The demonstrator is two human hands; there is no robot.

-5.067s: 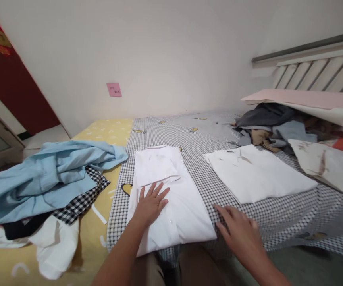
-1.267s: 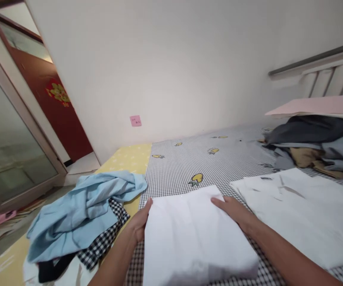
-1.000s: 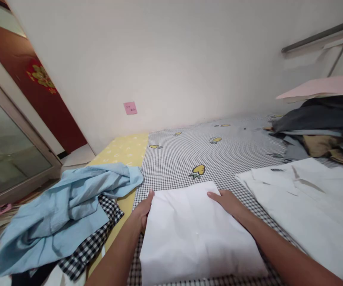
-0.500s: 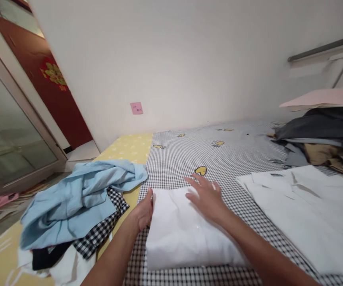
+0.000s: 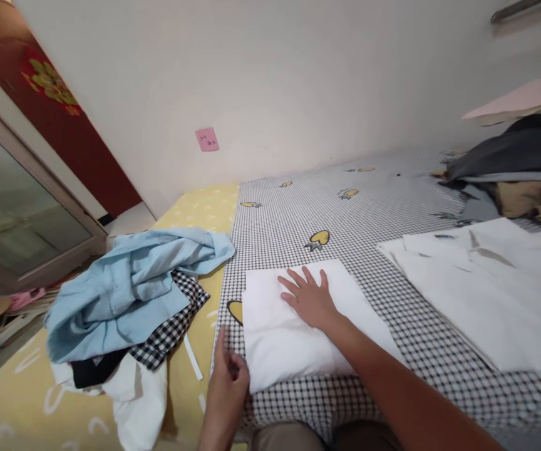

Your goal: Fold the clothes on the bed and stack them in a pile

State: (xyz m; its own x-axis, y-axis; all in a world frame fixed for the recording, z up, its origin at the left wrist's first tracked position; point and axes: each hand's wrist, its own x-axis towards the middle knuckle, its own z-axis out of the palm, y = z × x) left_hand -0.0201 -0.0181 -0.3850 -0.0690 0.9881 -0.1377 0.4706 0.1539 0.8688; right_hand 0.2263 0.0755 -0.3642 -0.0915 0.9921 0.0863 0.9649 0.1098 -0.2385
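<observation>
- Near the front edge of a black-and-white checked sheet (image 5: pixel 280 232), at the middle of the view, lies a folded white garment (image 5: pixel 289 341).
- It is a compact, roughly four-sided bundle, plain white, with a fairly straight far edge, soft wrinkles on the left part of its top and a rounded, slightly uneven near edge.
- Right hand (image 5: pixel 310 302): laid over the upper part of the garment, palm down, fingers spread wide and gripping nothing; the forearm crosses the garment's near right portion.
- Left hand (image 5: pixel 227 383): just beside the garment's near left corner, index finger stretched forward and the other fingers loosely curled, with nothing visible in its grasp (whether it touches the cloth, I cannot tell).
- So the garment sits beneath the right hand and immediately to the right of the left hand.
- Farther right, apart from the bundle, a second white garment (image 5: pixel 491 294) lies flat and broader, its collar opening toward the far side.
- To the left, a loose heap rests mostly on a yellow sheet (image 5: pixel 205 203): a light blue garment (image 5: pixel 124 288) on top, with a black-and-white checked cloth (image 5: pixel 176 322) showing from under it.
</observation>
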